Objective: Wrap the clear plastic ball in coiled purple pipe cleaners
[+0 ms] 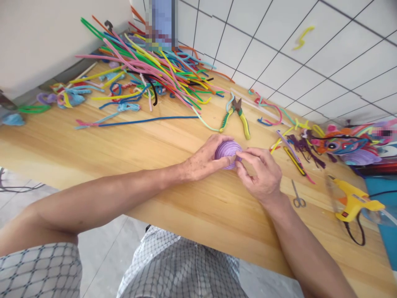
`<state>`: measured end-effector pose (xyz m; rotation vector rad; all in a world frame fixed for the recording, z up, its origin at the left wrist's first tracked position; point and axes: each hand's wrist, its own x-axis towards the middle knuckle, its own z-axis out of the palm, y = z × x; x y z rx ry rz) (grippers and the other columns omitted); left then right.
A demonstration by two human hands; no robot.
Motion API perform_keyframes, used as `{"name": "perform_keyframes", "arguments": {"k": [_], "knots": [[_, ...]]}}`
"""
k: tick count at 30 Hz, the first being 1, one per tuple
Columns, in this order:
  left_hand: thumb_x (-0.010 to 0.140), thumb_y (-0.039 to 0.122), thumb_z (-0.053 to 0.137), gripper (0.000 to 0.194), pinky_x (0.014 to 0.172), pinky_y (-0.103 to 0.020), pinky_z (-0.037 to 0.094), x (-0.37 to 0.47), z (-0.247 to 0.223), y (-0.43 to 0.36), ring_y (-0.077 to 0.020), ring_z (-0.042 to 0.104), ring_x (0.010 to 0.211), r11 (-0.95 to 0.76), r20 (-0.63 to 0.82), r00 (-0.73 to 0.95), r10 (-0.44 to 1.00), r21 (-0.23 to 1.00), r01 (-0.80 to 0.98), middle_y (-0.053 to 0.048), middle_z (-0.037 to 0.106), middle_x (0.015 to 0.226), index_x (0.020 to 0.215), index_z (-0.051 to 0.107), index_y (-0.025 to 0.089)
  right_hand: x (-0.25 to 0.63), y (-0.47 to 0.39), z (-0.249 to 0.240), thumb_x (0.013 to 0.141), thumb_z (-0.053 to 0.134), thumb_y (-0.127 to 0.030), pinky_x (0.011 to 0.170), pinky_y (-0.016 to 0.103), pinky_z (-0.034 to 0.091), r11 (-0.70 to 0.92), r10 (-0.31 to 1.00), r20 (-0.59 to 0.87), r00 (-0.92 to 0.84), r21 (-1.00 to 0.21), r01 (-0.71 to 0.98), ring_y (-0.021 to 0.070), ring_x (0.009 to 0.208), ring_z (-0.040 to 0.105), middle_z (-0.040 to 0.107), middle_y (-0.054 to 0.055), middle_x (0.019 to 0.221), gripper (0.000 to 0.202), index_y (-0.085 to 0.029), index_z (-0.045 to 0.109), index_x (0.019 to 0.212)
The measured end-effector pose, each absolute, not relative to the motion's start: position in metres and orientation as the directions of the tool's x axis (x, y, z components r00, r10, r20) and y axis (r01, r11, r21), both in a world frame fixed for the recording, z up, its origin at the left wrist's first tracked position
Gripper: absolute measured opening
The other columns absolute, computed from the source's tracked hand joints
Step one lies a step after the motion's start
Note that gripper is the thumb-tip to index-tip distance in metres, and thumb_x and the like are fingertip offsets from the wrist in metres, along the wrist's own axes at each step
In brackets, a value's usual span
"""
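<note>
Both hands closed on coil (228,152) at mid-bench: cup with left hand (206,159), pinch loose end tight with right hand (260,174), wind snug against previous turn, clear of pliers (236,114) just behind.

A pale wooden table (93,140) stands on a white tiled floor (310,54) — dark grout lines, even light.

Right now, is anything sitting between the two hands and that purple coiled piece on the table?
Nothing visible does. The left hand cups the purple coil from its side, and the right hand pinches its near edge with the fingertips. The pliers lie beyond the coil on the wooden table, apart from both hands.
</note>
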<state>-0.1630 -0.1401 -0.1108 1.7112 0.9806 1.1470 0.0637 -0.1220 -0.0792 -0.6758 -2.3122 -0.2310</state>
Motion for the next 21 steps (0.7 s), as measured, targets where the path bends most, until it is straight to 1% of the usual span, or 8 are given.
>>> {"name": "perform_keyframes", "arguments": {"k": [3, 8, 14, 21], "knots": [[0.099, 0.043, 0.068, 0.053, 0.126, -0.054, 0.045, -0.1630, -0.1100, -0.1400, -0.0325, 0.056, 0.143, -0.354, 0.303, 0.274, 0.913, 0.922, 0.156, -0.016, 0.060, 0.149, 0.146, 0.055, 0.020, 0.0638, -0.1220, -0.0796, 0.092, 0.074, -0.011, 0.087, 0.038, 0.066, 0.846, 0.412, 0.684, -0.602, -0.042, 0.531, 0.0242, 0.097, 0.076, 0.076, 0.010, 0.109, 0.034, -0.022, 0.072, 0.124], [0.100, 0.044, 0.067, 0.053, 0.127, -0.054, 0.044, -0.1626, -0.1118, -0.1392, -0.0312, 0.055, 0.144, -0.366, 0.315, 0.271, 0.910, 0.916, 0.164, -0.016, 0.060, 0.149, 0.146, 0.054, 0.021, 0.0648, -0.1223, -0.0803, 0.092, 0.074, -0.011, 0.083, 0.039, 0.067, 0.836, 0.434, 0.667, -0.606, -0.049, 0.546, 0.0241, 0.096, 0.077, 0.077, 0.007, 0.110, 0.041, -0.028, 0.071, 0.129], [0.101, 0.045, 0.066, 0.051, 0.127, -0.054, 0.045, -0.1625, -0.1132, -0.1384, -0.0308, 0.056, 0.143, -0.382, 0.331, 0.271, 0.904, 0.910, 0.163, -0.015, 0.061, 0.148, 0.146, 0.055, 0.022, 0.0634, -0.1229, -0.0790, 0.093, 0.073, -0.010, 0.079, 0.038, 0.066, 0.842, 0.425, 0.674, -0.605, -0.049, 0.537, 0.0235, 0.095, 0.077, 0.076, 0.008, 0.108, 0.040, -0.028, 0.071, 0.129], [0.101, 0.045, 0.066, 0.050, 0.126, -0.053, 0.046, -0.1618, -0.1140, -0.1373, -0.0306, 0.057, 0.141, -0.405, 0.352, 0.275, 0.895, 0.899, 0.167, -0.015, 0.062, 0.145, 0.144, 0.056, 0.022, 0.0617, -0.1238, -0.0776, 0.093, 0.073, -0.008, 0.080, 0.036, 0.065, 0.848, 0.421, 0.677, -0.604, -0.057, 0.527, 0.0226, 0.096, 0.076, 0.075, 0.008, 0.108, 0.037, -0.026, 0.072, 0.126]]}}
